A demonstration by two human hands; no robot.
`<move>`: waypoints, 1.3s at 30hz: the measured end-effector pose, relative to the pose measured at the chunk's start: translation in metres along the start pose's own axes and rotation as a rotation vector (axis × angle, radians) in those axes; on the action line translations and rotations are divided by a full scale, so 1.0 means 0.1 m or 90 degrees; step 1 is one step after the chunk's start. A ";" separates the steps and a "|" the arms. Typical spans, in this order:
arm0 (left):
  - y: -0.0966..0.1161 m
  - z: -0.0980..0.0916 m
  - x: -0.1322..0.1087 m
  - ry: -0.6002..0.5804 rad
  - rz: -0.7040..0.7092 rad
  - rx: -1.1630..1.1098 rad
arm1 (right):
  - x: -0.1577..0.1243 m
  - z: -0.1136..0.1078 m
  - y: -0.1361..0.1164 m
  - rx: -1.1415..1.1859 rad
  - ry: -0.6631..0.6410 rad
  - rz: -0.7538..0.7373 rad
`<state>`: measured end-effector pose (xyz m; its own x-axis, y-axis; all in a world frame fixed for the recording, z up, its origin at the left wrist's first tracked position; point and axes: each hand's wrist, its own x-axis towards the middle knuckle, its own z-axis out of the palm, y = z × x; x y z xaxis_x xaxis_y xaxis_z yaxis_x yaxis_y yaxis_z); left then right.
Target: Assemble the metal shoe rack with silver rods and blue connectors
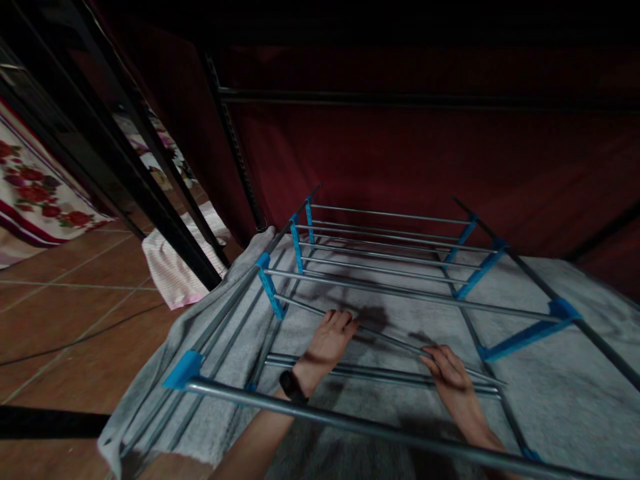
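A rack of grey metal tubes with blue plastic brackets [271, 285] lies on a grey blanket. Reaching in past its near tube [320, 415], I grip one thin metal rod [387, 338] with both hands. My left hand [330, 343], a black band on its wrist, is closed over the rod left of its middle. Further right, my right hand [450, 377] pinches the same rod. The rod's left end meets the blue bracket; its right end sticks out free, apart from the right-hand bracket [525, 340]. My palms hide parts of the rod.
Loose tubes [400, 375] lie on the grey blanket [565, 413] beneath my hands. Behind the rack hangs a dark red cloth [400, 160] on a black metal frame [235, 143]. A striped cloth [175, 267] rests on the tiled floor [90, 313] at left.
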<state>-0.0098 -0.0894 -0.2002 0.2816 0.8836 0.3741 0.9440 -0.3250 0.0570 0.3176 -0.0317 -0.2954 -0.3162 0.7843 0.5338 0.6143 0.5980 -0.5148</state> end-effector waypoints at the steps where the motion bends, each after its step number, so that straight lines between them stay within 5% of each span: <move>1: -0.01 -0.03 0.03 0.004 0.004 0.005 | 0.02 0.01 0.01 0.004 -0.001 -0.001; 27: -0.06 -0.33 0.15 0.055 0.003 0.020 | 0.45 -0.30 -0.21 -0.068 0.041 -0.053; 34: -0.06 -0.25 0.27 0.153 0.118 0.083 | 0.61 -0.35 -0.45 -0.090 0.066 -0.067; 39: 0.15 -0.17 0.55 0.127 0.178 0.070 | 0.77 -0.36 -0.48 -0.068 0.067 -0.046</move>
<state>0.0168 -0.0511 -0.1626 0.5022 0.6789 0.5357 0.8514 -0.4968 -0.1685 0.2899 -0.0056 -0.2057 -0.2880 0.7146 0.6376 0.6682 0.6269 -0.4007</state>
